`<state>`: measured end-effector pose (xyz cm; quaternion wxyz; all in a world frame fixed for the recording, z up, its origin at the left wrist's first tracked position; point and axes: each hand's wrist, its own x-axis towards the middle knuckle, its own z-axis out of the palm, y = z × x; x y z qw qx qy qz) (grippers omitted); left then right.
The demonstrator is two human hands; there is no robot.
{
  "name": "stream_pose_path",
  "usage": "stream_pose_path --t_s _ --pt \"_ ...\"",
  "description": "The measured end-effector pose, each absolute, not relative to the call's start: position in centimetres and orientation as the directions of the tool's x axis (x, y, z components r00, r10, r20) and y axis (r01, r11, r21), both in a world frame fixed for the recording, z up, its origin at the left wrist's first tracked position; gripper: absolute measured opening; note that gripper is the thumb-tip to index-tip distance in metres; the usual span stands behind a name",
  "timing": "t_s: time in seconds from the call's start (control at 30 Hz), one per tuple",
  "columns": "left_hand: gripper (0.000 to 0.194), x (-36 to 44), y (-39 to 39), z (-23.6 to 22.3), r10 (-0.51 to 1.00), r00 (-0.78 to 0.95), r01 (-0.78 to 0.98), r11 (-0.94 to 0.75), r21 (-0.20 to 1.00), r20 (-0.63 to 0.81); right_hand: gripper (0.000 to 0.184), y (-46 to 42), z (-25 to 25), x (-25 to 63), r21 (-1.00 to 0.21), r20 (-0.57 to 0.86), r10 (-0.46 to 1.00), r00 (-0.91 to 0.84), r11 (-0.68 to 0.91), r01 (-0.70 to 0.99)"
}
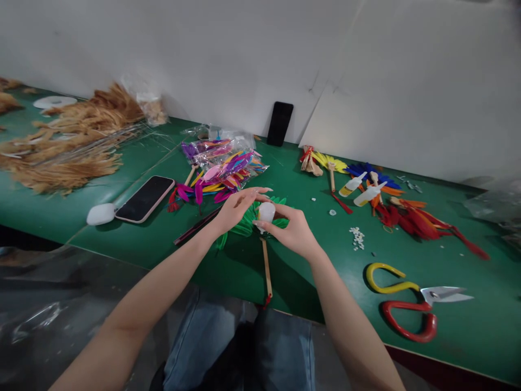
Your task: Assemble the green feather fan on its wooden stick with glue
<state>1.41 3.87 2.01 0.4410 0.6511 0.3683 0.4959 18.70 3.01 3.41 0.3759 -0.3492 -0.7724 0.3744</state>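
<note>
A green feather fan (244,224) lies before me, its thin wooden handle (266,266) pointing toward me and ending in a red tassel (266,301) at the table edge. My right hand (293,228) pinches a small white glue bottle (267,211) between thumb and fingers. The bottle is tipped bottom up over the middle of the fan, with its nozzle down near the top of the handle. My left hand (241,209) reaches over the feathers with its fingers stretched out beside the bottle. Both hands cover part of the fan.
Scissors (427,296), white beads (357,238), two glue bottles (368,194) and finished-looking feather fans (331,163) lie to the right. Bagged bright feathers (228,163), a pink-edged phone (145,199), a white case (101,214) and brown plumes (81,136) sit left. Another phone (280,124) leans on the wall.
</note>
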Motion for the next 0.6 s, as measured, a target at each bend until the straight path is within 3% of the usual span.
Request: stream_pose_path --t_s 0.6 --pt "0.037 1.4 3.85 2.11 0.932 0.212 0.069 -0.313 0.947 0.293 0.03 3.59 3.09 19.02 -0.835 0.276 0.873 -0.401 0.425 0.35"
